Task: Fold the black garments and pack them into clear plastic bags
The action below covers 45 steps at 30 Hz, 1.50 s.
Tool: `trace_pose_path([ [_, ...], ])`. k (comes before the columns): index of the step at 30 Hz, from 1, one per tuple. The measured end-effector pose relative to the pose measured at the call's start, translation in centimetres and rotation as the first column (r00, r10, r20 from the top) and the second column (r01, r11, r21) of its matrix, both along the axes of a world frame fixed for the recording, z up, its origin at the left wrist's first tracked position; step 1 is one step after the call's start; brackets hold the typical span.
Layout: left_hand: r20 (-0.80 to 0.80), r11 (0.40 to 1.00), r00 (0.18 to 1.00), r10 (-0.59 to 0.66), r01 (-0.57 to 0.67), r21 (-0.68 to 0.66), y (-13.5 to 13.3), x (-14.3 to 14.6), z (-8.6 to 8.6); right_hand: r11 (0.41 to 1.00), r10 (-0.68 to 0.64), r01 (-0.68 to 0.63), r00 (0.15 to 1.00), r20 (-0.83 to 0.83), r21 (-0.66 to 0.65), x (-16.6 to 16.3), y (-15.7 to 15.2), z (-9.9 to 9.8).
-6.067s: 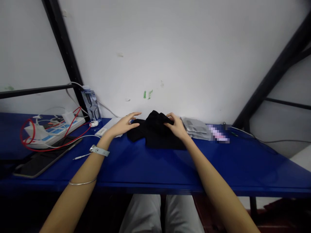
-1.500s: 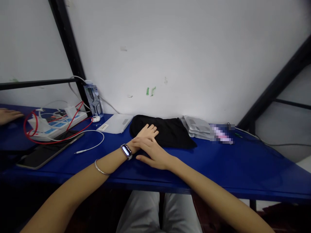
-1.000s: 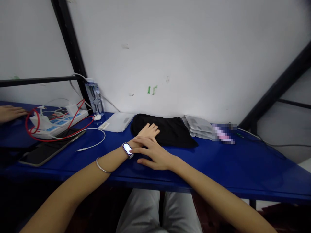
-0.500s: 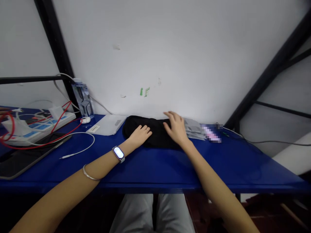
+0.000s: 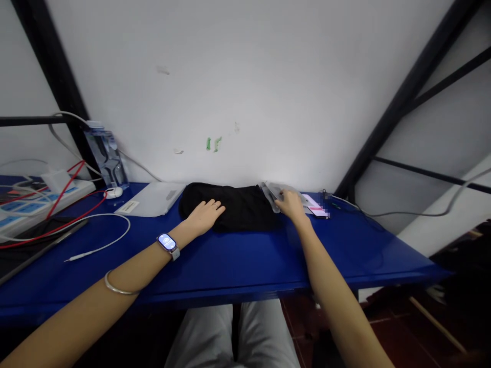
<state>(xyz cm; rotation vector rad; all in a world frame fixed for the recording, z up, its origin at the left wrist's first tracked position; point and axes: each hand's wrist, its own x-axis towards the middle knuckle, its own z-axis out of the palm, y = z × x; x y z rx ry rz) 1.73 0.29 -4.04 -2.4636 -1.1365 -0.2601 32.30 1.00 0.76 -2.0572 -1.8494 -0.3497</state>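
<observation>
A folded black cloth (image 5: 241,207) lies on the blue table near the wall. My left hand (image 5: 205,214) rests flat on its left part, fingers stretched out. At the right end of the cloth are several translucent plastic bags (image 5: 270,195) in a pile. My right hand (image 5: 291,205) is closed on the edge of a plastic bag, with its left side lifted a little; the fingertips are partly hidden.
The blue table (image 5: 230,266) meets a white wall. To the left are a flat translucent bag (image 5: 153,200), a water bottle (image 5: 107,158), a white earbud case (image 5: 112,192), a white cable (image 5: 95,250) and a power strip (image 5: 76,191). A phone (image 5: 315,205) lies at the right.
My right hand has moved right, off the black cloth, and closed on a plastic bag. My left hand stays on the cloth. The whole view has shifted to the right.
</observation>
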Motion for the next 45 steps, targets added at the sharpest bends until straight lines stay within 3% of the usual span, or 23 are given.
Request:
trace_pose_path([
  [5, -0.015, 1.000, 1.000, -0.001, 0.001, -0.006, 0.1, 0.0, -0.2, 0.991, -0.097, 0.103, 0.993, -0.072, 0.086, 1.3, -0.5, 0.7],
  [9, -0.003, 1.000, 1.000, 0.000, 0.000, 0.024, -0.2, 0.2, 0.4, 0.929, -0.110, 0.179, 0.969, -0.220, 0.324, 1.5, -0.9, 1.3],
  [11, 0.001, 0.995, 1.000, -0.019, 0.019, 0.096, -0.8, 0.5, 1.3, 0.864, -0.013, 0.141, 0.966, -0.259, 0.484, 0.8, -1.0, 1.5],
  [14, 0.060, 0.967, 0.996, -0.069, 0.053, 0.250, -2.0, 1.2, 3.0, 0.790, 0.278, -0.125, 0.946, -0.169, 0.600, -2.0, -1.3, 1.1],
  [18, 0.106, 0.930, 0.985, -0.136, 0.090, 0.357, -3.3, 2.3, 3.7, 0.647, 0.669, -0.571, 0.743, -0.016, 0.505, -7.6, -2.2, -0.6],
  [22, 0.096, 0.923, 0.987, -0.129, 0.084, 0.375, -3.6, 2.9, 2.4, 0.568, 0.806, -0.759, 0.592, -0.026, 0.319, -10.6, -3.1, -1.9],
  [26, 0.063, 0.941, 0.994, -0.092, 0.065, 0.332, -3.5, 2.8, 1.7, 0.546, 0.835, -0.804, 0.544, -0.079, 0.236, -9.3, -4.0, -2.0],
  [31, 0.013, 0.945, 0.994, -0.108, 0.099, 0.311, -3.5, 2.5, 2.0, 0.608, 0.781, -0.761, 0.624, 0.000, 0.227, -6.9, -5.0, -1.9],
  [34, 0.011, 0.937, 0.990, -0.137, 0.127, 0.325, -3.6, 2.6, 2.0, 0.598, 0.779, -0.772, 0.623, 0.070, 0.216, -6.5, -5.2, -2.3],
  [40, -0.080, 0.807, 0.921, -0.382, 0.374, 0.458, -3.8, 3.2, 1.7, 0.569, 0.717, -0.774, 0.632, 0.294, 0.278, -6.8, -5.4, -3.0],
  [45, -0.094, 0.762, 0.908, -0.409, 0.396, 0.513, -3.9, 3.4, 1.8, 0.555, 0.708, -0.787, 0.617, 0.344, 0.268, -6.9, -5.7, -2.9],
])
